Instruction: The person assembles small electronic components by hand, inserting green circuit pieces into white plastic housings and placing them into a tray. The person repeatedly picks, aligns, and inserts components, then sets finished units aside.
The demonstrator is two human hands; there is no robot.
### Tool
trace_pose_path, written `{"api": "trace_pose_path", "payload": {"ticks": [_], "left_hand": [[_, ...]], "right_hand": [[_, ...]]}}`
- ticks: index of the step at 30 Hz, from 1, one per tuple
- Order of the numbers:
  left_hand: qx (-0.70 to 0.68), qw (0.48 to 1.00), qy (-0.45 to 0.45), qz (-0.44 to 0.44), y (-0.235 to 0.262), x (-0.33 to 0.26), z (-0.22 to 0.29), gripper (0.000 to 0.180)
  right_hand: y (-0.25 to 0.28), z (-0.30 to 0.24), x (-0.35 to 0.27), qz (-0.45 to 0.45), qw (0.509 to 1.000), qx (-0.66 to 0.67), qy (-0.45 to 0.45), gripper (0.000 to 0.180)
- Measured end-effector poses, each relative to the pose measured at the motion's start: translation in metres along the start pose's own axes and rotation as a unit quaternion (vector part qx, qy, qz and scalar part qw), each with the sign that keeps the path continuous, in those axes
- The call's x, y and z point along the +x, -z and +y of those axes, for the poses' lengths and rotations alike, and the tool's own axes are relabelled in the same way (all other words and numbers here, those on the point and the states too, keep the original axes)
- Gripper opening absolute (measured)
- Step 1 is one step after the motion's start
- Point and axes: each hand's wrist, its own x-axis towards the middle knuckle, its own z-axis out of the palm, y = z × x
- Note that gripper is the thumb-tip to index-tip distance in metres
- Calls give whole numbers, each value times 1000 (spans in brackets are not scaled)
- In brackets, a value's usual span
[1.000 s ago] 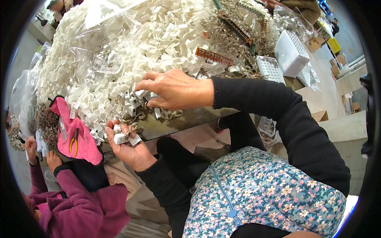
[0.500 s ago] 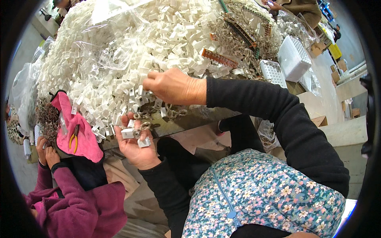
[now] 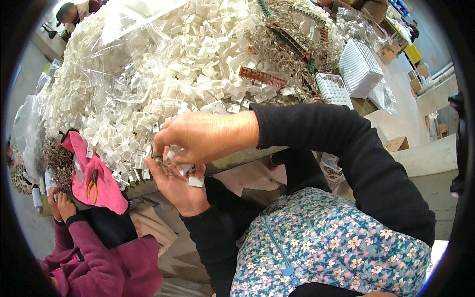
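Palm up at the table's near edge, my left hand [image 3: 179, 194] is cupped around several small white plastic pieces [image 3: 196, 181]. Some dull metal bits show among its fingers. Just above it, my right hand [image 3: 205, 136] is closed, its curled fingers reaching down into the left palm. A white plastic piece [image 3: 173, 151] shows at the right fingertips; the fingers partly cover what lies in the palm. Beyond both hands spreads a large heap of like white plastic pieces [image 3: 143, 99], box-shaped and loose.
Metal rings or clips [image 3: 247, 42] and an orange strip [image 3: 262, 76] lie to the right, near stacked white trays [image 3: 360, 69]. Yellow-handled pliers [image 3: 92, 188] rest on a pink cloth [image 3: 106, 198]. At left, a co-worker's hands [image 3: 62, 205] handle something small. Clear plastic film [image 3: 118, 81] covers part of the heap.
My right hand has come from the heap down and nearer to me, over my left hand, and its fingers now meet the pieces there. The view has shifted slightly.
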Motion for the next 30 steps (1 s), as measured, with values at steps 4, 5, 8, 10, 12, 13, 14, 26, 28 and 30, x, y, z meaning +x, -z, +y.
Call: {"api": "trace_pose_path", "payload": {"ticks": [4, 5, 8, 10, 12, 13, 14, 26, 28, 30], "left_hand": [[8, 1000, -1, 9, 6, 2, 4, 47], [8, 1000, -7, -14, 8, 2, 5, 47], [-54, 998, -14, -42, 16, 1, 12, 46], [-65, 995, -27, -66, 22, -1, 18, 46], [-89, 995, -29, -45, 29, -6, 22, 45], [-101, 993, -25, -48, 33, -7, 24, 45], [-119, 991, -20, -61, 36, -9, 26, 45], [-146, 984, -20, -100, 56, -7, 35, 40], [-142, 985, -23, -93, 56, -6, 34, 40], [-138, 987, -32, -76, 55, -6, 33, 40]], "right_hand": [[6, 8, -2, 92, 988, 117, 27, 22], [12, 12, 1, 126, 988, 85, 20, 26], [19, 26, 15, 138, 989, -39, -33, 22], [8, 31, 13, 62, 981, -175, -54, 19], [-5, 35, 14, 33, 976, -215, -32, 29], [-11, 36, 15, 30, 972, -229, -33, 33], [-15, 37, 15, 28, 968, -245, -34, 36], [-35, 47, 25, 79, 954, -289, -14, 30], [-34, 51, 24, 80, 953, -291, 10, 24], [-33, 53, 22, 87, 955, -284, 16, 21]]}}
